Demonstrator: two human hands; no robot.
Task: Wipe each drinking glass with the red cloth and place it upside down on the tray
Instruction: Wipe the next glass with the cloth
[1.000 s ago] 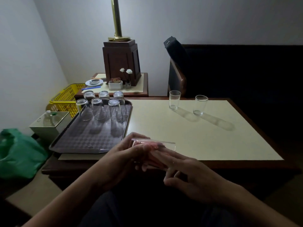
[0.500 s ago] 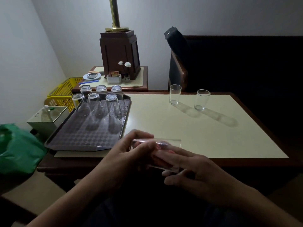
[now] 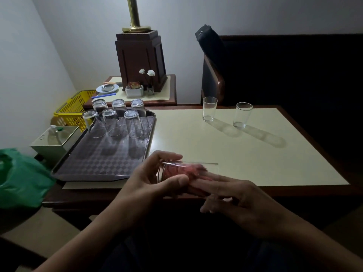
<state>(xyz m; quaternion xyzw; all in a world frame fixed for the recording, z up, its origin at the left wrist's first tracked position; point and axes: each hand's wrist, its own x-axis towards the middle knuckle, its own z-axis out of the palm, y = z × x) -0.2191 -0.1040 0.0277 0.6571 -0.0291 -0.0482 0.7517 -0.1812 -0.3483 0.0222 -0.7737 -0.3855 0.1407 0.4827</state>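
A clear drinking glass lies on its side in mid-air above the near edge of the cream worktop, a crumpled red cloth stuffed inside it. The left hand has its grip closed round the glass's base end, thumb below and fingers over the top. Two straight fingers of the right hand reach into the mouth against the cloth, the others curled beneath; whether that grip pinches the cloth cannot be told. Just left of the hands sits a dark chequered rectangular tray, with six upturned glasses in two rows at its far end. Two upright glasses stand well apart from it at the worktop's far side. A yellow plastic basket and a green plastic bag lie off to the left.
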